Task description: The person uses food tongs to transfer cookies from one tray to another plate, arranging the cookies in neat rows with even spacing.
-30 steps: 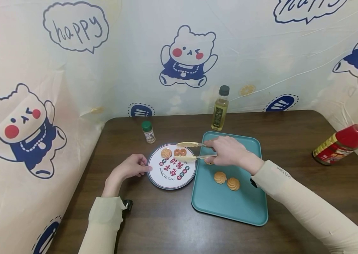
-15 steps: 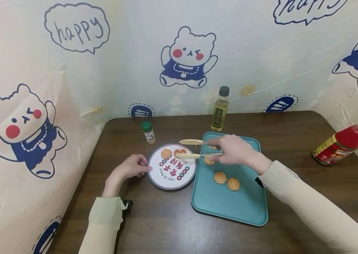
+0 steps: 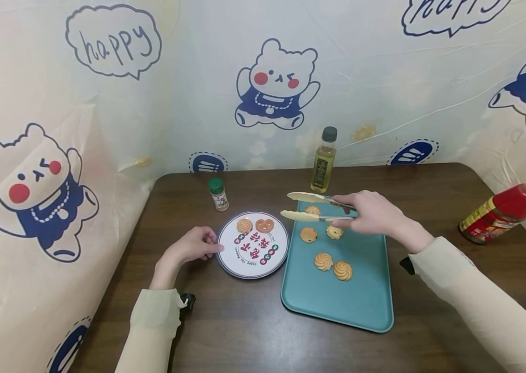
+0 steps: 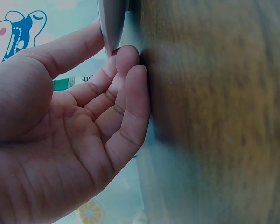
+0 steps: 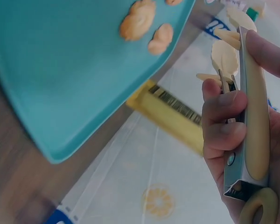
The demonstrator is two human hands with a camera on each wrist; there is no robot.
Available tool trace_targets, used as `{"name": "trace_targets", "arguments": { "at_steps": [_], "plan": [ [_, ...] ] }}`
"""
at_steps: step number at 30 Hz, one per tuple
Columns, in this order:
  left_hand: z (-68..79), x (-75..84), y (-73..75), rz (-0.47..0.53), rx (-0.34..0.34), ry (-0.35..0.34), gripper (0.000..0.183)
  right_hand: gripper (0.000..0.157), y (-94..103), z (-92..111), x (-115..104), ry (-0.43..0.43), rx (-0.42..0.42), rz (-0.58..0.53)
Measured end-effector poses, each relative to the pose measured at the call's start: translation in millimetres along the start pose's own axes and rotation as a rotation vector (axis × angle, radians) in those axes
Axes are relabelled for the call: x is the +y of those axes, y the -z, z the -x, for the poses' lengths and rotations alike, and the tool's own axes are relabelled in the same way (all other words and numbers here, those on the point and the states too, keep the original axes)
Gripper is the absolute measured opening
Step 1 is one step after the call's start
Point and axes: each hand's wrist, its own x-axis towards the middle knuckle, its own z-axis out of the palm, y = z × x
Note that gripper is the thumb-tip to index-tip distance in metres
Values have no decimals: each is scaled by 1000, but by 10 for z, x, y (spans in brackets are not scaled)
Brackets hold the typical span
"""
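Observation:
My left hand [image 3: 194, 244] pinches the left rim of a round white plate [image 3: 230, 261], thumb on top and curled fingers at the edge. The left wrist view has this plate [image 4: 113, 21] edge-on at the thumb tip. On the plate lie a swirl cookie [image 3: 244, 226] and a pretzel-shaped cookie [image 3: 265, 226]. My right hand [image 3: 374, 213] grips metal tongs [image 3: 325, 217] with cream tips. The tips stand apart with nothing between them, above the far left corner of the teal tray [image 3: 337, 308]. The right wrist view catches the fingers wrapped round the tongs' handle [image 5: 255, 116].
Several cookies lie on the tray, among them two swirl cookies [image 3: 332, 266] and a round one [image 3: 309, 234]. An oil bottle [image 3: 323, 163] stands behind the tray, a green-capped shaker [image 3: 218, 196] behind the plate. A red squeeze bottle [image 3: 500, 210] is at the right.
My right hand has drawn the opened tongs rightward, off the plate and over the tray. The pretzel-shaped cookie stays on the plate, now uncovered. My left hand has not moved.

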Motion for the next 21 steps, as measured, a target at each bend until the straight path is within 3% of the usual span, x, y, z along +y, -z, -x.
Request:
{"name": "trace_targets", "arguments": {
  "at_steps": [9,21],
  "plan": [
    [6,-10,5,4,15,16,34,68,92,261,283,4,50,-13],
    [-16,-21,-8,0,19,15,37,66,33,725,618,-16,54,-65]
  ]
}}
